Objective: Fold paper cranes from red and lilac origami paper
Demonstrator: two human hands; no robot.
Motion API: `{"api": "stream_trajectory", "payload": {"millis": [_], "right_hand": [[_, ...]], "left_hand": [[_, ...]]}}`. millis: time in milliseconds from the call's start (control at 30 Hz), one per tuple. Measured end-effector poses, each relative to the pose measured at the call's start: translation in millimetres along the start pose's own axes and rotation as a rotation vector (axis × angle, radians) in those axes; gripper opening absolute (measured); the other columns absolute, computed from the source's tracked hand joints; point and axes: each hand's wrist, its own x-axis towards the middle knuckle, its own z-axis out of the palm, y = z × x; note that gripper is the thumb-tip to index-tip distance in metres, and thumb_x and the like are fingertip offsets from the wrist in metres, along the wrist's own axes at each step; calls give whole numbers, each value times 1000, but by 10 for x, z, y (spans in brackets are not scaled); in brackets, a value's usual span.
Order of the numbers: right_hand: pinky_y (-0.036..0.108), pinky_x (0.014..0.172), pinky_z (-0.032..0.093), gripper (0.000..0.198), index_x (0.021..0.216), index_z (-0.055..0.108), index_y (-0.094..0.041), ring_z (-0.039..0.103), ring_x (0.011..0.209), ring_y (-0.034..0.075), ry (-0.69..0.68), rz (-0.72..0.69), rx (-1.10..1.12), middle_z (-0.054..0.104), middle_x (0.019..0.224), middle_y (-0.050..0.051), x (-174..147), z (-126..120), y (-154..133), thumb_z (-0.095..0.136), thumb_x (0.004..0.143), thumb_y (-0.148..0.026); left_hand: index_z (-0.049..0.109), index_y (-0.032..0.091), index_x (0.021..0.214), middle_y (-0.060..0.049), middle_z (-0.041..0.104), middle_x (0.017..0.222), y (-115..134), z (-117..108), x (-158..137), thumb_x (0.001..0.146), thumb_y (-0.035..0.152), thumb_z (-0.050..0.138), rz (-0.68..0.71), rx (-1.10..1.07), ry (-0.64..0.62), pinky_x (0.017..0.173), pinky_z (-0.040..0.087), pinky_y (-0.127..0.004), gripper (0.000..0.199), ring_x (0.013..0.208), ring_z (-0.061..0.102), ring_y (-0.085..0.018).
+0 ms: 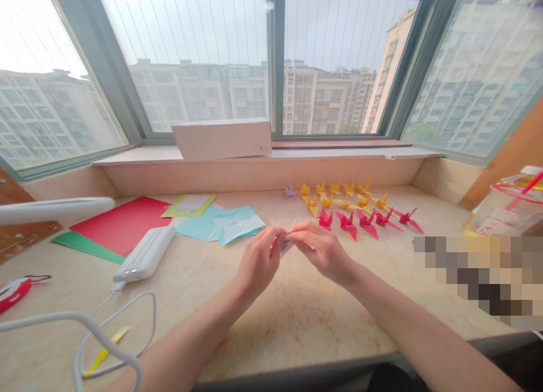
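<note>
Over the middle of the counter, my left hand (265,253) and my right hand (320,248) meet at the fingertips. Both are closed on a small lavender folded paper (287,246), mostly hidden behind my fingers. Just beyond my right hand stand red paper cranes (368,222) in a row, with several yellow paper cranes (333,199) behind them. A single lavender paper crane (289,190) sits at the left end of the back row. Left of my left hand lie light blue paper sheets (237,225), the top one creased.
Red paper (127,216), green paper (91,246) and a yellow-green packet (190,206) lie left on the counter (297,330). Nearer are a white power bank (146,253) and its looped cable (153,318). A white box (223,140) rests on the sill; a plastic cup (509,202) stands right.
</note>
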Motion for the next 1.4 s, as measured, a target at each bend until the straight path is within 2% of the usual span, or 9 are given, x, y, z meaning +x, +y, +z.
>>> {"api": "stream_trajectory", "payload": {"millis": [300, 633, 967, 1133, 1233, 1400], "right_hand": [[36, 88, 55, 26, 117, 69, -26, 65, 100, 21, 3, 33, 11, 67, 107, 8, -5, -14, 8, 50, 98, -23], [38, 87, 54, 22, 112, 67, -26, 66, 98, 23, 60, 75, -4, 69, 103, 8, -2, -19, 15, 51, 98, -26], [36, 79, 52, 15, 106, 66, -25, 66, 85, 21, 150, 157, -34, 71, 92, 5, 5, 3, -16, 59, 94, -30], [35, 79, 51, 17, 108, 67, -25, 64, 80, 19, 165, 171, -33, 70, 91, 4, 3, -8, -25, 62, 93, -29], [35, 79, 51, 18, 108, 69, -25, 63, 82, 19, 165, 189, -30, 68, 90, 4, 9, -13, -34, 62, 93, -30], [34, 80, 49, 15, 98, 75, -24, 59, 87, 19, 180, 219, -54, 55, 90, 4, 31, -26, -45, 66, 90, -32]], "left_hand": [[63, 19, 92, -2, 69, 79, 32, -19, 15, 98, 22, 44, 4, -18, 0, 63, 49, -24, 20, 72, 64, -15], [66, 19, 98, -4, 70, 81, 37, -48, 23, 100, 29, 43, 17, -113, -45, 61, 53, -24, 25, 69, 66, -14], [67, 19, 104, -3, 70, 80, 50, -79, 32, 100, 24, 44, 52, -116, -71, 64, 52, -24, 24, 71, 66, -14], [67, 18, 110, -6, 70, 88, 98, -90, 40, 97, 27, 50, 37, -218, -98, 60, 55, -22, 24, 75, 67, -14], [69, 18, 108, -6, 71, 89, 96, -75, 45, 96, 30, 53, 6, -256, -88, 59, 56, -22, 23, 75, 68, -15], [70, 18, 101, -6, 74, 86, 44, -53, 51, 98, 27, 50, -7, -265, -70, 62, 55, -24, 23, 77, 70, -17]]}}
